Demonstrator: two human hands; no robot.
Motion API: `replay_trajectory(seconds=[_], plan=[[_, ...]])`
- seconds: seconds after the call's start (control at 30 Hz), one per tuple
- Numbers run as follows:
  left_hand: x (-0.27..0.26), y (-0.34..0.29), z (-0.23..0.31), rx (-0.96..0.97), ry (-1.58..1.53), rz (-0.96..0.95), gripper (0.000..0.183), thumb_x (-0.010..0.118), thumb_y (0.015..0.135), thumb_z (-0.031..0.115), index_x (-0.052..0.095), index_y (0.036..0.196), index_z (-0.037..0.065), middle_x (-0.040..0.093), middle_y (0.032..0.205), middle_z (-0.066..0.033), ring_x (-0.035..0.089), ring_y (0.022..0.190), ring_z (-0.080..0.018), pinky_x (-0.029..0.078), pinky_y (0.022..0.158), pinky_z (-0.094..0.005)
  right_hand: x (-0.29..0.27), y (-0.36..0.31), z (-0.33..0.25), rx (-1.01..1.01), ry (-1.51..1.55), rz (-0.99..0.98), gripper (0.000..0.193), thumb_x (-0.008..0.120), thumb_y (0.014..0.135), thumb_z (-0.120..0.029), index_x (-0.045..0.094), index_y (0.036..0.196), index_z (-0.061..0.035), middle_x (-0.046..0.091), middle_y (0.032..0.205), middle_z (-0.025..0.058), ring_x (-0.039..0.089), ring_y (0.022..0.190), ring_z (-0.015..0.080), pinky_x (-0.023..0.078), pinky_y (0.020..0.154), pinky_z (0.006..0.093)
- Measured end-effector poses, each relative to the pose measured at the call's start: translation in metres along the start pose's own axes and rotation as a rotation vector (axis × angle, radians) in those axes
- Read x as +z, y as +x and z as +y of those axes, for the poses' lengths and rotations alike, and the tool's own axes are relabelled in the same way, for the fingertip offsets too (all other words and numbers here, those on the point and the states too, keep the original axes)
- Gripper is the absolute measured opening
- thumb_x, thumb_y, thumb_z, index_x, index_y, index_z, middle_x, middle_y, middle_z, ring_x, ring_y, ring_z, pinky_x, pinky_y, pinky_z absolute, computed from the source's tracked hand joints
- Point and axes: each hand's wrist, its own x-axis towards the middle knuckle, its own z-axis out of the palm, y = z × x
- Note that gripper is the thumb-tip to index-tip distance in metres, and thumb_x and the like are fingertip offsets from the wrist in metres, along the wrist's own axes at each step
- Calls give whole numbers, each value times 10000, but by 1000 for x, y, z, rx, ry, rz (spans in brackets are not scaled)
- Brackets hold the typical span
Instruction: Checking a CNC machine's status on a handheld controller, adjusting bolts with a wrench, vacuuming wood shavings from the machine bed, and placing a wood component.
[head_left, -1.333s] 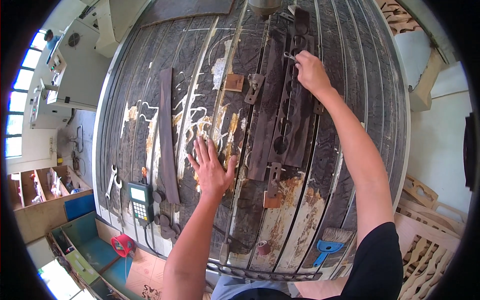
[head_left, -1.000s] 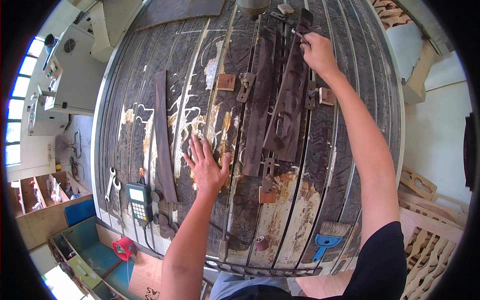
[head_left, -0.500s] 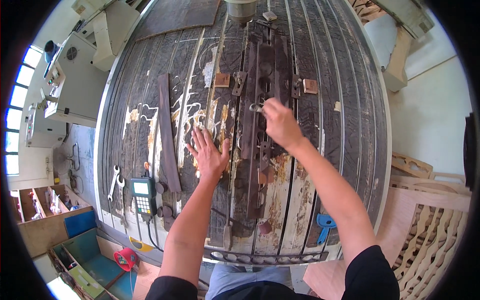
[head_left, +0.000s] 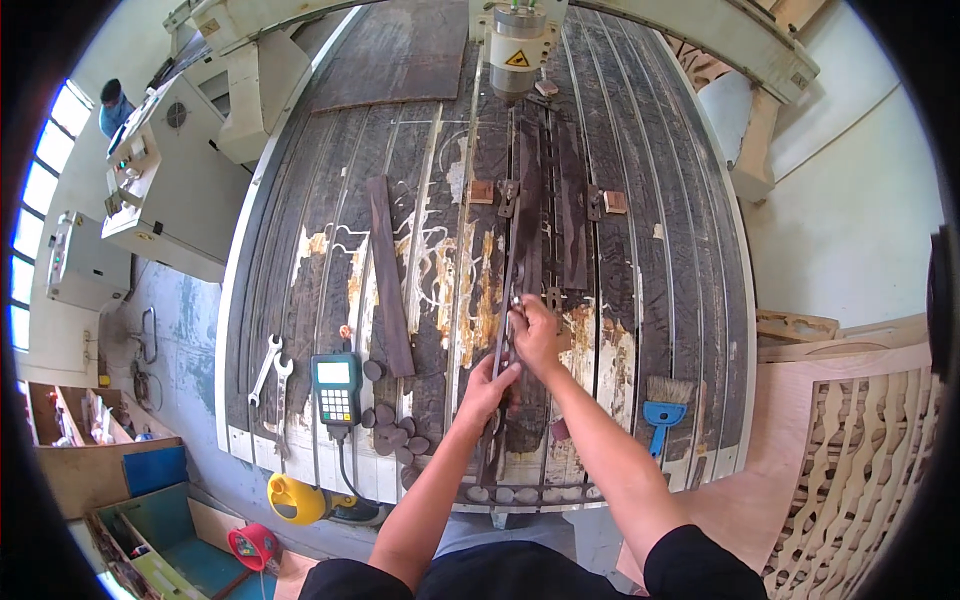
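Observation:
Both my hands meet over the near middle of a slatted machine table (head_left: 650,300). My left hand (head_left: 488,385) and my right hand (head_left: 537,335) each grip a thin dark wooden strip (head_left: 508,275) that runs lengthwise away from me, its near end below my hands. Just beyond them, two dark wooden planks (head_left: 572,205) lie side by side, held by small metal clamps and wooden blocks (head_left: 613,202). The machine's spindle (head_left: 518,40) hangs over their far end.
A loose dark plank (head_left: 388,275) lies to the left. Near the front edge are a handheld controller (head_left: 335,388), two wrenches (head_left: 270,365), several round wooden discs (head_left: 390,432) and a blue brush (head_left: 665,405). Carved lattice panels (head_left: 860,470) stand right; a person (head_left: 115,100) stands far left.
My right hand came back from the far end of the table to the near middle. My left hand lifted off the table, and both closed on the thin strip.

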Motion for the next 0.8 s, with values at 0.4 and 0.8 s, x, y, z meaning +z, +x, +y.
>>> replay_trajectory(seconds=[0.4, 0.8], plan=[[-29, -41, -10, 297, 1294, 387, 715, 662, 743, 119, 354, 1354, -84, 554, 1054, -253, 649, 872, -399, 544, 720, -450, -79, -21, -8, 281, -185, 18, 273, 568, 941, -143, 593, 732, 31, 583, 875, 148, 580, 817, 328, 459, 772, 400], [-42, -41, -29, 365, 1279, 381, 737, 689, 750, 135, 354, 1372, -76, 535, 1050, -226, 640, 875, -386, 543, 713, -444, -75, -83, -8, 623, -619, -295, 301, 743, 776, -252, 628, 812, 24, 663, 807, 225, 655, 777, 405, 519, 701, 483]])
